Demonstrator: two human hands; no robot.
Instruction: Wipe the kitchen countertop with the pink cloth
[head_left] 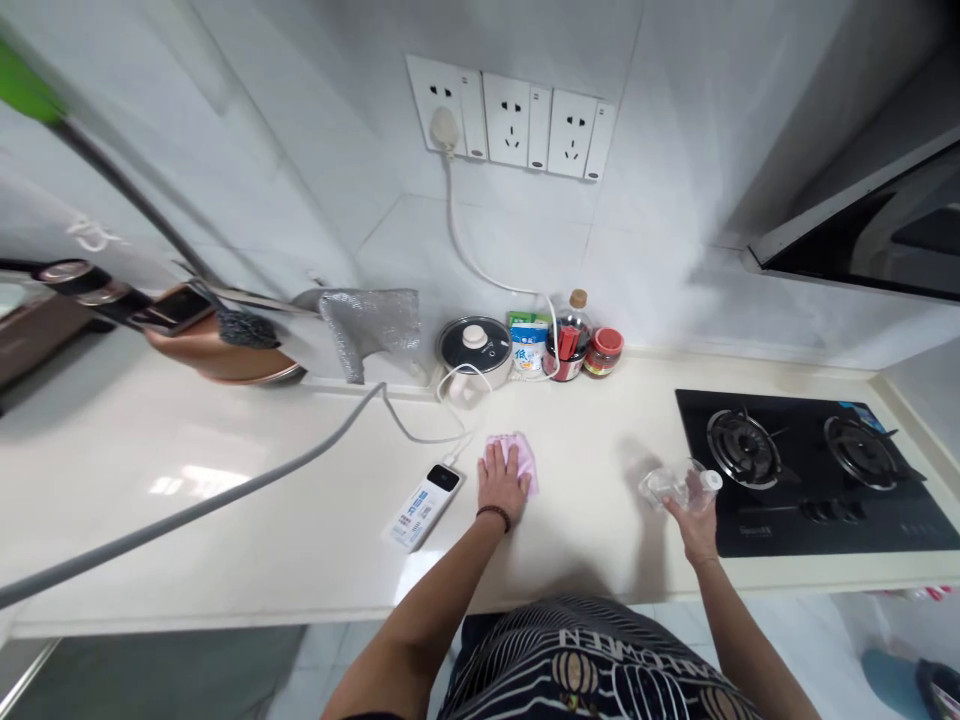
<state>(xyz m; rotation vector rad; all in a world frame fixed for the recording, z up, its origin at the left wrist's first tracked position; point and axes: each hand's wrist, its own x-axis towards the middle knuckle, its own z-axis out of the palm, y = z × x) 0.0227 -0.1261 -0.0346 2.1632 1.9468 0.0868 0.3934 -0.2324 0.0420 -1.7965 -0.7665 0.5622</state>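
My left hand (501,480) lies flat with fingers spread on a pink cloth (519,457), pressing it onto the pale countertop (300,520). A dark bead bracelet circles that wrist. My right hand (694,520) grips a clear plastic bottle (679,486) with a white cap, held tilted just above the counter beside the left edge of the black gas hob (814,470).
A white power strip (421,505) with a grey cable lies left of the cloth. At the wall stand a small electric pot (475,352), a blue-white packet (529,343), a bottle (571,335) and a red-lidded jar (604,352). A copper pan (225,355) and grey cloth (367,325) sit left.
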